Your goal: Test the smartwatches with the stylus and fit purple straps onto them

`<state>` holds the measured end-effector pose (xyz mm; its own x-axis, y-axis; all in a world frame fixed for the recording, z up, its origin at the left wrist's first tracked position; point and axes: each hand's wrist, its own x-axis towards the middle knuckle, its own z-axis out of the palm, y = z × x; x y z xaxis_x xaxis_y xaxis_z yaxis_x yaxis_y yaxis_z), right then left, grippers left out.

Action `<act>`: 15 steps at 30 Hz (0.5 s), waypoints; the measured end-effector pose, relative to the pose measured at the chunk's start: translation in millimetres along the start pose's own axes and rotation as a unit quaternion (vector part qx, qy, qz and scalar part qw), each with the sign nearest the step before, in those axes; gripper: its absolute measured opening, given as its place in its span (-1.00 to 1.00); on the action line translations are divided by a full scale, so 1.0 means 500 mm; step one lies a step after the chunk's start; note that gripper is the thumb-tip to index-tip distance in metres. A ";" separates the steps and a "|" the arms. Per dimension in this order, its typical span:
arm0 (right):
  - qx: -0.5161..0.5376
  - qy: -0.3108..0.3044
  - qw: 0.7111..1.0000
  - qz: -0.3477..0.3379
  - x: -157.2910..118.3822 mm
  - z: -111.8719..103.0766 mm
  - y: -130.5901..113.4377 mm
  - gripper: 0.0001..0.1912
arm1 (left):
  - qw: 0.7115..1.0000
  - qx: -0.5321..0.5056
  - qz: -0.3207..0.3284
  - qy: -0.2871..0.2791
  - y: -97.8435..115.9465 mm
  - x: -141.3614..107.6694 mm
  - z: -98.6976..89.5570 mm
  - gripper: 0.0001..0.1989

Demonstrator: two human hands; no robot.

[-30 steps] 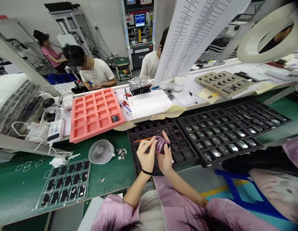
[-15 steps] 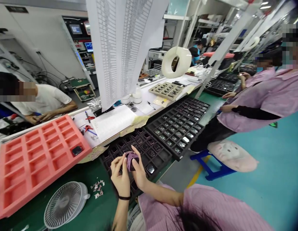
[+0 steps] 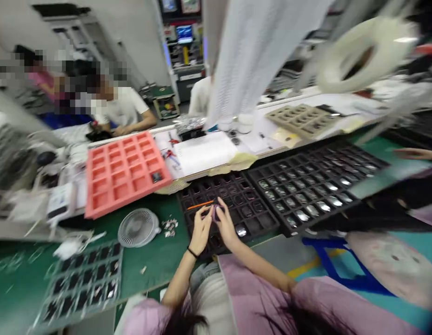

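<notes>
Both hands meet over a black tray (image 3: 250,225) whose pockets hold several dark, watch-like casings. Between the fingertips is a small purple-and-dark casing (image 3: 216,213), partly covered by the fingers. My left hand (image 3: 201,230), with a black band at the wrist, pinches it from the left. My right hand (image 3: 227,228) closes on it from the right, thumb against its face. A thin orange stick (image 3: 201,204) extends leftward from beside the left fingertips; whether it is held or lies on the tray, I cannot tell.
Left of the hands are a pink foam tray (image 3: 125,193), a round fan (image 3: 139,228), small scraps (image 3: 170,226) and a clear tray of dark parts (image 3: 83,279). Another black tray (image 3: 289,228) with shiny pieces is on the right. A white tape roll (image 3: 327,70) hangs above.
The view has swung left, bringing the clear tray into sight. Both hands still grip the purple casing. The orange stick now shows beside the left fingers; it was not visible before.
</notes>
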<state>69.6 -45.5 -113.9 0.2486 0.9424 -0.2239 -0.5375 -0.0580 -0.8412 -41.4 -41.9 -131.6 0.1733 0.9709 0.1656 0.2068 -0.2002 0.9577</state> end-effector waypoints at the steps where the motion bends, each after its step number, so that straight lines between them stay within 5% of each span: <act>1: 0.002 0.004 0.999 0.047 0.005 -0.008 0.009 -0.46 | 1.000 0.005 -0.019 -0.011 -0.032 -0.005 -0.016 -0.60; 3: -0.004 -0.001 0.994 0.106 0.014 -0.024 0.021 -0.40 | 0.993 0.062 -0.083 0.062 -0.104 -0.019 -0.062 -0.61; 5: -0.011 0.004 0.994 0.111 0.019 -0.040 0.027 -0.38 | 0.949 0.208 -0.181 0.152 -0.172 -0.039 -0.113 -0.64; 9: -0.027 0.018 0.989 0.143 0.016 -0.063 0.029 -0.44 | 0.888 0.329 -0.286 0.146 -0.270 -0.070 -0.172 -0.76; 15: -0.038 0.008 0.985 0.169 -0.002 -0.064 0.037 -0.48 | 0.863 0.367 -0.332 0.105 -0.334 -0.049 -0.151 -0.77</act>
<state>85.4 -58.2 -144.9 0.0800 0.8597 -0.5044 -0.5300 -0.3919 -0.7520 -153.1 -22.4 -277.9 -0.3801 0.8905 -0.2500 0.7606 0.4547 0.4634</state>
